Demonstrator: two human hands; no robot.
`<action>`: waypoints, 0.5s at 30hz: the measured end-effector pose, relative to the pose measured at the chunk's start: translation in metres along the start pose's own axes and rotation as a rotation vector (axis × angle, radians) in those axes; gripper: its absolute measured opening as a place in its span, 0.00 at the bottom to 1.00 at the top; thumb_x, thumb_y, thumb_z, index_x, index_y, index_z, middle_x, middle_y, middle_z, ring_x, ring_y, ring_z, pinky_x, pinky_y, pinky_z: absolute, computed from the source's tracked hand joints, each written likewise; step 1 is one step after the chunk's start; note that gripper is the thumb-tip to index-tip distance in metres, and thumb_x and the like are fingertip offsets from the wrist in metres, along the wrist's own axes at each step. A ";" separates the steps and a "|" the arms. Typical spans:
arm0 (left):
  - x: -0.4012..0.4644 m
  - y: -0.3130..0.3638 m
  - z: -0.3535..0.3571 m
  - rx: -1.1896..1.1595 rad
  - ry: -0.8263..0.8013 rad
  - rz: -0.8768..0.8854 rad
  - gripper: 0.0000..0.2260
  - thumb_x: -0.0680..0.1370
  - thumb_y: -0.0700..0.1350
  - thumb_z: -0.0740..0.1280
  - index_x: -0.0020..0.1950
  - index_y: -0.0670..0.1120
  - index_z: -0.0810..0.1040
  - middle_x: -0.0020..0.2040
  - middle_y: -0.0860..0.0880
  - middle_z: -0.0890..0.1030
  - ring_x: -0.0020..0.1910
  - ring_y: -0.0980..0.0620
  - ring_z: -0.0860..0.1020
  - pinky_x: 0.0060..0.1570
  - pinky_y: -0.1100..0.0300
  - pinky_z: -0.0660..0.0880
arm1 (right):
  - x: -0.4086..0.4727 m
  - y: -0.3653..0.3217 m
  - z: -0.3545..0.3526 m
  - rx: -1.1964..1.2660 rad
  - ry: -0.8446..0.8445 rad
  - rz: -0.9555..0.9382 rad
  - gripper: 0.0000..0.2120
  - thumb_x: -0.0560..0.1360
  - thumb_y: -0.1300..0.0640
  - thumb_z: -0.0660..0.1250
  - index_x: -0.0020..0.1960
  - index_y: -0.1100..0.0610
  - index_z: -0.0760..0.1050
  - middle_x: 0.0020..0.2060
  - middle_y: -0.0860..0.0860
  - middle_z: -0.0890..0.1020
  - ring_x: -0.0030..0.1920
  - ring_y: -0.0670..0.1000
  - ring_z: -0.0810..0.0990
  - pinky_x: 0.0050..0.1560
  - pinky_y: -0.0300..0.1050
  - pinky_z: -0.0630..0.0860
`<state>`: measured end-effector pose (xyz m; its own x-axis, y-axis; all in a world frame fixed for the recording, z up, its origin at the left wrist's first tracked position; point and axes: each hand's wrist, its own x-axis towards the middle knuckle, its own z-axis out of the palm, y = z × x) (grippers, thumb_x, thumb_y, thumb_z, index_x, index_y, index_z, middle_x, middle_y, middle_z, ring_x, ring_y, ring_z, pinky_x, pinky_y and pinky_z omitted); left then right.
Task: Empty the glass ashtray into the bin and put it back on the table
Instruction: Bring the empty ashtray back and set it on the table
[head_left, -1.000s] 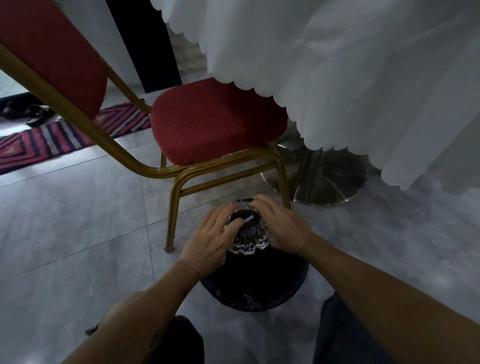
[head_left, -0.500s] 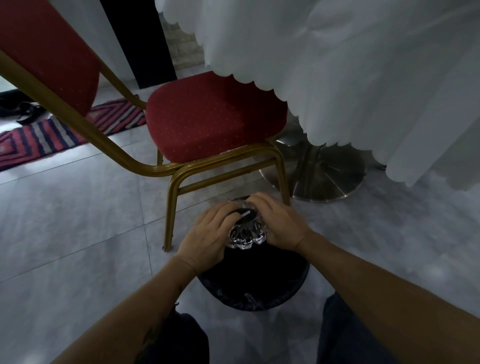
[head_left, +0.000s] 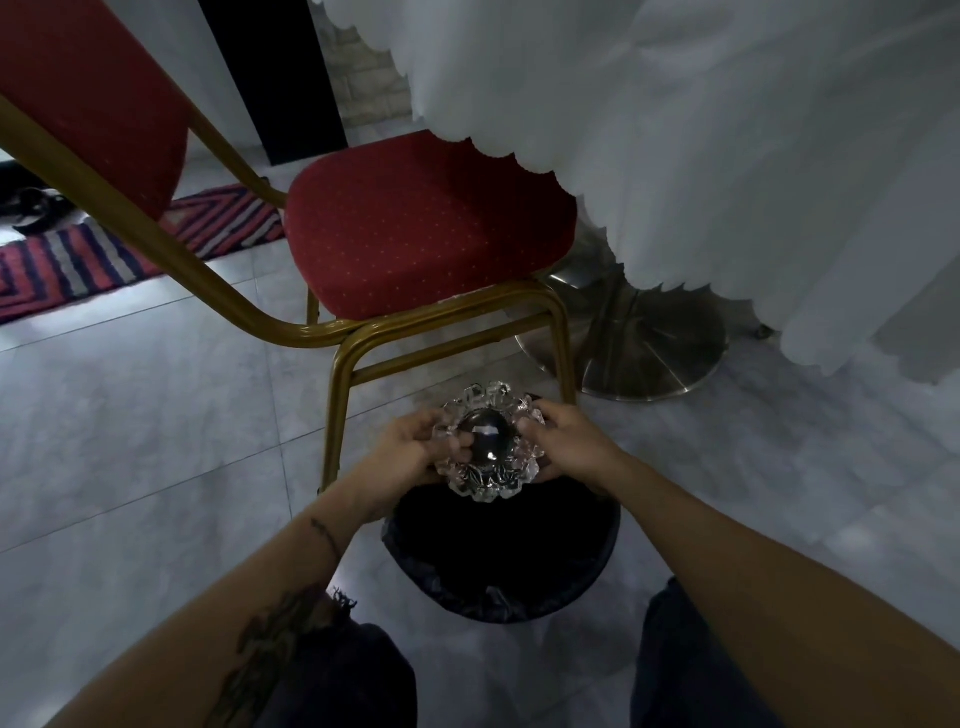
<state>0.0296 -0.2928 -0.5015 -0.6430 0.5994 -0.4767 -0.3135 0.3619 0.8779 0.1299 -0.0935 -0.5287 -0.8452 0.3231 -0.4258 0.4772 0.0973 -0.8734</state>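
A cut-glass ashtray (head_left: 489, 446) with a scalloped rim is held over the far edge of a round black bin (head_left: 501, 566) lined with a dark bag. My left hand (head_left: 404, 457) grips its left side and my right hand (head_left: 569, 447) grips its right side. The bowl faces up towards me, and a small pale piece shows in its dark centre. The table (head_left: 727, 130) stands to the upper right under a long white scalloped cloth, on a round metal foot (head_left: 639, 343).
A red padded chair (head_left: 431, 234) with a gold metal frame stands just beyond the bin, one leg close to my left hand. A striped rug (head_left: 104, 249) lies at the far left on the grey tiled floor. My knees frame the bin at the bottom.
The ashtray has turned from lying tipped under my palms to facing bowl-up, and my hands have shifted from covering it to holding its two sides.
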 end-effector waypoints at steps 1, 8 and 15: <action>0.001 -0.001 0.000 -0.035 0.007 -0.029 0.16 0.81 0.34 0.64 0.69 0.36 0.73 0.62 0.33 0.81 0.53 0.43 0.82 0.55 0.43 0.79 | -0.001 -0.002 0.002 0.016 -0.004 0.017 0.06 0.84 0.55 0.62 0.59 0.54 0.75 0.54 0.54 0.81 0.53 0.56 0.84 0.46 0.54 0.86; 0.011 -0.014 -0.002 -0.218 0.092 -0.153 0.09 0.83 0.38 0.60 0.62 0.40 0.75 0.52 0.40 0.85 0.50 0.44 0.84 0.53 0.45 0.80 | 0.012 -0.002 0.015 0.062 0.029 0.061 0.10 0.85 0.54 0.59 0.61 0.55 0.77 0.51 0.57 0.82 0.47 0.56 0.84 0.46 0.55 0.84; -0.043 0.044 -0.003 -0.354 0.199 -0.280 0.12 0.84 0.39 0.58 0.65 0.44 0.75 0.55 0.42 0.83 0.52 0.44 0.81 0.63 0.42 0.75 | -0.021 -0.082 0.019 -0.003 0.027 0.117 0.21 0.81 0.57 0.59 0.73 0.47 0.73 0.60 0.54 0.82 0.53 0.58 0.85 0.59 0.60 0.82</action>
<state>0.0419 -0.3047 -0.4421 -0.6100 0.3535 -0.7092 -0.6894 0.2046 0.6949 0.1038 -0.1263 -0.4522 -0.7766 0.3578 -0.5184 0.5732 0.0601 -0.8172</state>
